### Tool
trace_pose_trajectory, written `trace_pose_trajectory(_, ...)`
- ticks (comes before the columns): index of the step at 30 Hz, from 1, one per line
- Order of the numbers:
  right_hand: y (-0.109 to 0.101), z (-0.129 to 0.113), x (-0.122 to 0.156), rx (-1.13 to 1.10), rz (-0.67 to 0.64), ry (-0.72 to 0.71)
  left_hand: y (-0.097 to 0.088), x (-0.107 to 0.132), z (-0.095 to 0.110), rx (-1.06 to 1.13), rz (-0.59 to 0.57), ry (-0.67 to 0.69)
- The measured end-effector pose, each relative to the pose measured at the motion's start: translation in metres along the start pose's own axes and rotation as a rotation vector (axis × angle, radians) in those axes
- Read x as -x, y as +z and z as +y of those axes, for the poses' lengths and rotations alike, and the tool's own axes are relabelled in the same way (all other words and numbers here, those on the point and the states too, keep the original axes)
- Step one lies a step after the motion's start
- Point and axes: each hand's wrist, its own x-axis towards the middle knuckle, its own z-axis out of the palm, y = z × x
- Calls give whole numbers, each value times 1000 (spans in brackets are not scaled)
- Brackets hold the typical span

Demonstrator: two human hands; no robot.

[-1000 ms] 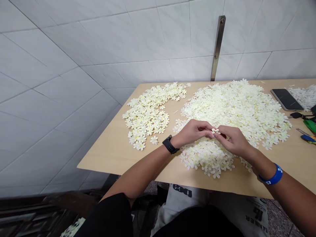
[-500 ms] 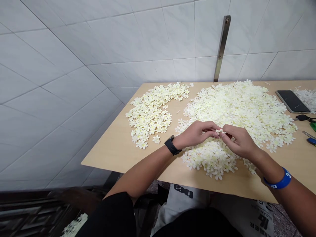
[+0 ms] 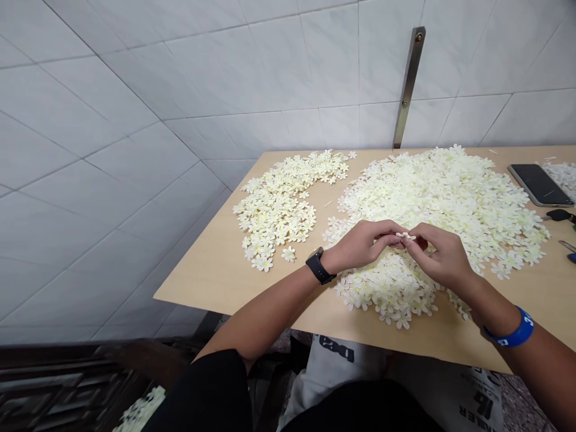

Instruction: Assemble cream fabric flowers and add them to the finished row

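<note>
My left hand [image 3: 363,245] and my right hand [image 3: 440,253] meet above the big heap of white artificial flowers [image 3: 432,186]. Between their fingertips they pinch one small artificial flower [image 3: 405,235], its petals partly hidden by the fingers. Both hands are closed on it, thumbs and index fingers pressed together. Below them, the near part of the heap spreads toward the table's front edge. To the left lies a second, curved group of cream-white flowers [image 3: 274,210], with a single flower [image 3: 288,254] a little apart from it.
The wooden table [image 3: 207,264] stands against a tiled wall. At the right lie a phone [image 3: 540,185], a black key [image 3: 559,215], part of a blue-handled tool [image 3: 571,257] and a pile of small white pieces [image 3: 560,177]. More white flowers [image 3: 141,411] show low at the left.
The whole view has shifted slightly, moving the scene a little to the right. My hands stay together, and the flower between my fingertips has turned slightly.
</note>
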Motion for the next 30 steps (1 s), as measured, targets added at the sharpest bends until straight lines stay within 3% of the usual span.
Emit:
trace_pose_trajectory(6,-3,3,-2,32,-39,-107,-3,-1,-4,107,21,-95)
trace_pose_trajectory(10,-3,0,-1,117,-70,-204,-2,-1,-2,8,1,-92)
trace_pose_trajectory(16,-1,-4,0,80,-66,-29,3,2,-1,-321,-26,93)
trace_pose_trajectory(20,-3,-3,-4,58,-86,-4,2,2,-4,-361,-31,146)
trace_pose_trajectory(26,-5,1,-4,39,-202,-67,-1,0,-4,-238,-76,50)
trace_pose_trajectory(30,-4,1,-2,70,-229,-119,1,1,-3,-275,-54,13)
